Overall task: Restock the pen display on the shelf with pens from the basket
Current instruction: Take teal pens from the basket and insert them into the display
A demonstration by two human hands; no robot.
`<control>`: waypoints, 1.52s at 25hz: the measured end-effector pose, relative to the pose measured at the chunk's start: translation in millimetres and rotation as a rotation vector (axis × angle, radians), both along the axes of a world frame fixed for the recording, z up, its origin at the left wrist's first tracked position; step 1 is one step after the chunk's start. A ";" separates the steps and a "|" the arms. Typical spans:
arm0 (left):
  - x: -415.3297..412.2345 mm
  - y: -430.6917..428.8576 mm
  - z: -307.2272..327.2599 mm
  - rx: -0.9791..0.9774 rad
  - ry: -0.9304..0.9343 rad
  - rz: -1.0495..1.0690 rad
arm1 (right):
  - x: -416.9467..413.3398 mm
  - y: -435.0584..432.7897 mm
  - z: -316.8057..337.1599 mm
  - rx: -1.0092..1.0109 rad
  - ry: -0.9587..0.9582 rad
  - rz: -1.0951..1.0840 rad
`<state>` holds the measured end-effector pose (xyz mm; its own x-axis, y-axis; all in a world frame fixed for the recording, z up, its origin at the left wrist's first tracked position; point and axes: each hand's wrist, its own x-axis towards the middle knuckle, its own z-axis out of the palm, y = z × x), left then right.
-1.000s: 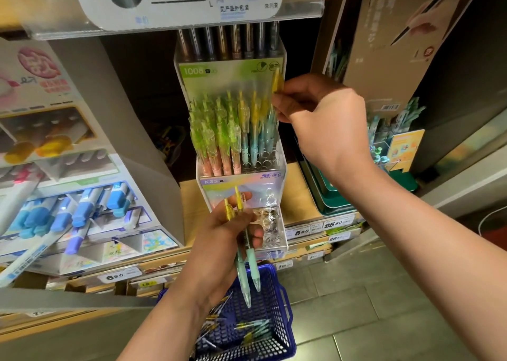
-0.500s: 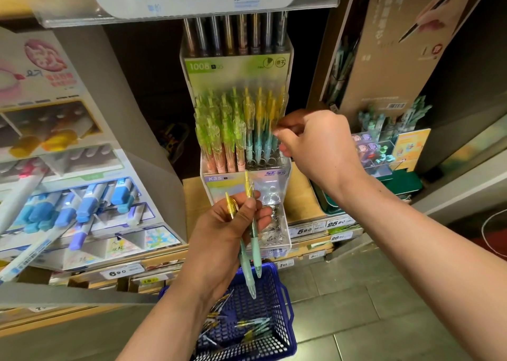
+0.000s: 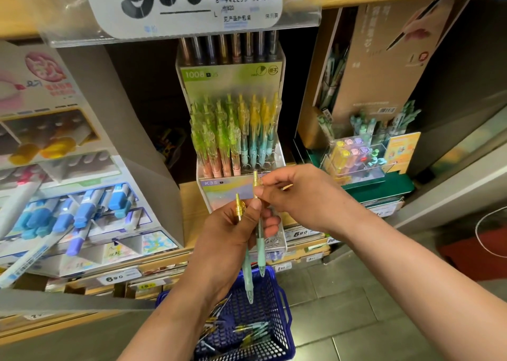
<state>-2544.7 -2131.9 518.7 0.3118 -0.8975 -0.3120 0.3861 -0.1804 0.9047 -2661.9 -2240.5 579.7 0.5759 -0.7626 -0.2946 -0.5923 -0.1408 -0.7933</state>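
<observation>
A clear tiered pen display (image 3: 270, 156) stands on the shelf, its back rows packed with upright green, yellow and teal pens; its lower front tier shows bare holes. My left hand (image 3: 233, 231) grips two yellow-topped, teal-grip pens (image 3: 260, 253) upright in front of the display. My right hand (image 3: 299, 193) pinches the yellow top of the right-hand pen of the two. Below my hands the blue plastic basket (image 3: 277, 303) sits on the floor with several loose pens in it.
A big price tag (image 3: 186, 1) hangs from the shelf above. A blue-marker display (image 3: 68, 212) stands to the left, and a brown card box with a clear case of small items (image 3: 359, 157) to the right. Price labels line the shelf edge (image 3: 299, 234).
My right hand has left the upper right of the display and come down to the pens in my left hand, now pinching one by its top. The left hand rose slightly.
</observation>
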 end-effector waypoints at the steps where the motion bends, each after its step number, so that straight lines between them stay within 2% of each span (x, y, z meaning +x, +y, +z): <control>1: 0.3 0.1 -0.1 0.011 0.014 -0.016 | 0.0 -0.6 0.5 0.005 -0.034 -0.023; 4: 2.0 0.7 2.2 0.064 0.050 -0.074 | 0.0 -11.0 4.4 0.033 -0.186 -0.151; 7: 3.9 0.5 -1.2 0.133 -0.025 -0.109 | -2.4 -29.1 14.7 0.014 -0.309 -0.254; 10: 7.4 -0.6 -6.5 0.178 0.027 -0.086 | -5.8 -45.8 26.9 -0.135 -0.337 -0.342; 13: 7.5 0.1 -5.4 0.105 0.147 -0.071 | -4.2 -57.0 32.9 -0.315 -0.397 -0.448; 18: 4.5 6.9 -4.5 -0.014 0.177 -0.044 | 1.5 -60.8 31.9 -0.503 -0.340 -0.457; 24: 9.0 12.8 -5.0 -0.022 -0.063 -0.042 | 7.4 -55.7 17.0 -0.500 -0.189 -0.348; 30: 7.7 12.5 3.9 0.008 -0.046 0.043 | 8.2 -51.8 11.3 -0.520 -0.114 -0.282; 38: 6.0 10.9 13.9 -0.011 -0.021 0.051 | 11.1 -53.1 7.2 -0.619 -0.019 -0.147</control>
<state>-2538.6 -2121.0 532.6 0.3632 -0.8836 -0.2955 0.3756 -0.1514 0.9143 -2650.9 -2293.6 586.8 0.4532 -0.8597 0.2354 -0.6266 -0.4951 -0.6018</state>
